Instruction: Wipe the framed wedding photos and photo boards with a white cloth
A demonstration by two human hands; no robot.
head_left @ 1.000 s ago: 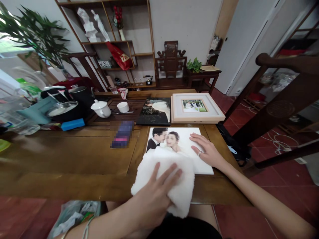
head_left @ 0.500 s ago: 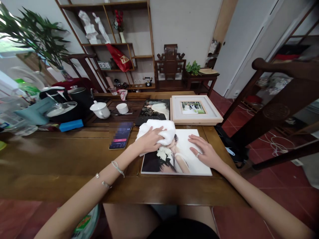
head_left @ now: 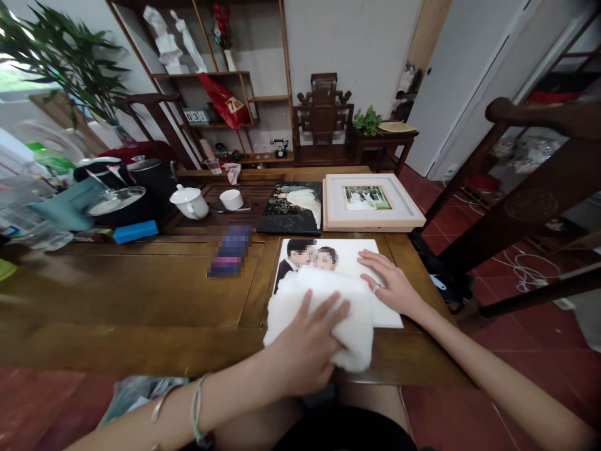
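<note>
My left hand (head_left: 312,341) presses down on a folded white towel (head_left: 354,313), its fingers spread over the cloth. The towel covers the lower left part of a flat photo panel (head_left: 357,275) and hangs past its near edge. On the panel is a picture of two people, with a plain white area at the right. My right hand (head_left: 389,285), wearing a ring, rests flat with fingers stretched on the panel's right side. Nothing is in this hand.
Behind the panel lie a dark photo panel (head_left: 293,213) and a light wooden picture frame (head_left: 373,219). A phone (head_left: 230,252) is to the left. Farther left are a white lidded cup (head_left: 190,203), a small white bowl (head_left: 231,200) and a blue block (head_left: 136,232).
My left hand has drawn the towel toward me and slightly right, from the panel's top left to its near edge. My right hand stays in place on the panel.
</note>
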